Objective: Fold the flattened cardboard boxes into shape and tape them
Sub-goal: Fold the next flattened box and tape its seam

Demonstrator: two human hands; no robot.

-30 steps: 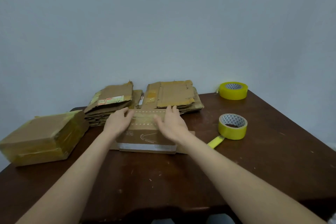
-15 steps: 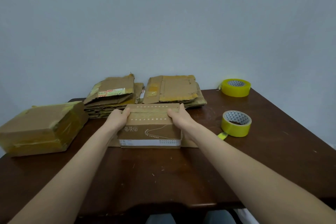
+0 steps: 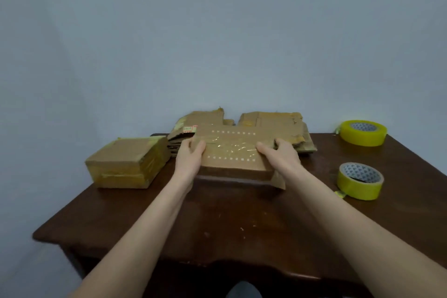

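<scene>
A brown cardboard box (image 3: pixel 232 152) with rows of white squares and a strip of clear tape on top is held just above the dark table (image 3: pixel 229 230). My left hand (image 3: pixel 189 158) grips its left end, thumb on top. At the right end, my right hand (image 3: pixel 278 157) grips the box the same way. A loose flap hangs at the box's lower right corner. Behind it lie two stacks of flattened cardboard boxes (image 3: pixel 273 123). A yellow tape roll (image 3: pixel 358 180) lies to the right of my right hand.
A finished box (image 3: pixel 128 164) wrapped in yellow tape sits at the left of the table. A second yellow tape roll (image 3: pixel 361 132) lies at the back right corner. A grey wall stands directly behind the table.
Both hands moved from the top of the box to its ends and lifted it, tilting its taped top face toward me. The printed front face is no longer visible.
</scene>
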